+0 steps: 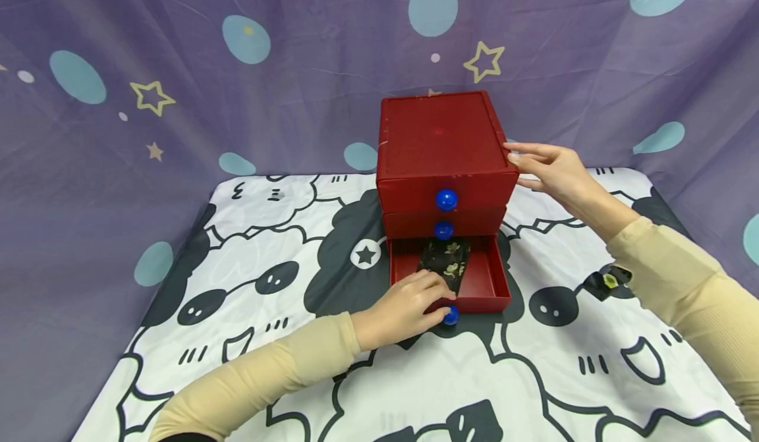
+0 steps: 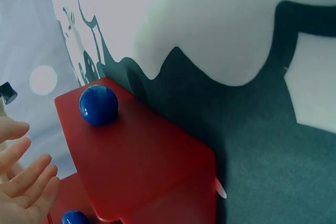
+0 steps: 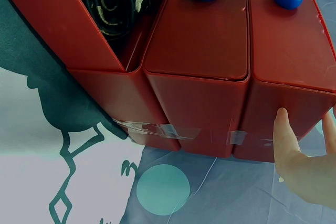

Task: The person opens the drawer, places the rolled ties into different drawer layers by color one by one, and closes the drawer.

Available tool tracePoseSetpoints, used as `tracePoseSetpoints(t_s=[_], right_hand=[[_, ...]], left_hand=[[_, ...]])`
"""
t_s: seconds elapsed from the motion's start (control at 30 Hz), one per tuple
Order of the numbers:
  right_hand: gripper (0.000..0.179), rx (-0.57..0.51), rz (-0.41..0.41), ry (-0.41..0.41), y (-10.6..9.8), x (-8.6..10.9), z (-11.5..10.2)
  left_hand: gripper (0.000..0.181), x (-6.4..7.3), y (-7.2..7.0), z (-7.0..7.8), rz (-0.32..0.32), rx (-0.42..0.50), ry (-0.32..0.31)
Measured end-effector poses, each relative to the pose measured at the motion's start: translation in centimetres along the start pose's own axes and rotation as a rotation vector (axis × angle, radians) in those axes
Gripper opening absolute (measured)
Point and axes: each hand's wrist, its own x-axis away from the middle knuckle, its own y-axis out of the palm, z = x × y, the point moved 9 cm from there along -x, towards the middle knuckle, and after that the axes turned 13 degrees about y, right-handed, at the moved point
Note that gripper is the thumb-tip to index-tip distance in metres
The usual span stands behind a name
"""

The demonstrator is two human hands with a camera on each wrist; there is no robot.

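A red three-drawer cabinet (image 1: 441,136) stands on the table with its bottom drawer (image 1: 483,277) pulled out. Inside that drawer lies a black cloth pouch (image 1: 447,257) with gold flower patterns. My left hand (image 1: 409,307) is at the drawer's front edge, relaxed fingers over the rim and thumb close to the bottom blue knob (image 1: 451,315). In the left wrist view its fingers (image 2: 31,182) are spread, apart from the knob. At the cabinet's right side is my right hand (image 1: 560,175), whose fingertips touch the wall near the top; its fingers (image 3: 286,137) are fairly straight in the right wrist view.
Blue knobs mark the shut top drawer (image 1: 415,195) and middle drawer (image 1: 409,224). A small black item with a yellow-green spot (image 1: 609,281) lies by the right sleeve. The tablecloth (image 1: 249,257) has cartoon prints, and a purple curtain (image 1: 332,66) hangs behind.
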Motion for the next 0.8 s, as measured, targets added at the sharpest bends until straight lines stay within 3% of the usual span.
tracePoseSetpoints(t_s=[0.33, 0.8], right_hand=[[0.045, 0.001, 0.004, -0.013, 0.0, 0.0, -0.1], [0.046, 0.001, 0.004, -0.010, 0.0, -0.1, 0.0]], left_hand=[[0.014, -0.4, 0.4, 2.1, 0.015, -0.138, 0.175], [0.014, -0.2, 1.8, 3.5, -0.032, -0.302, 0.306]])
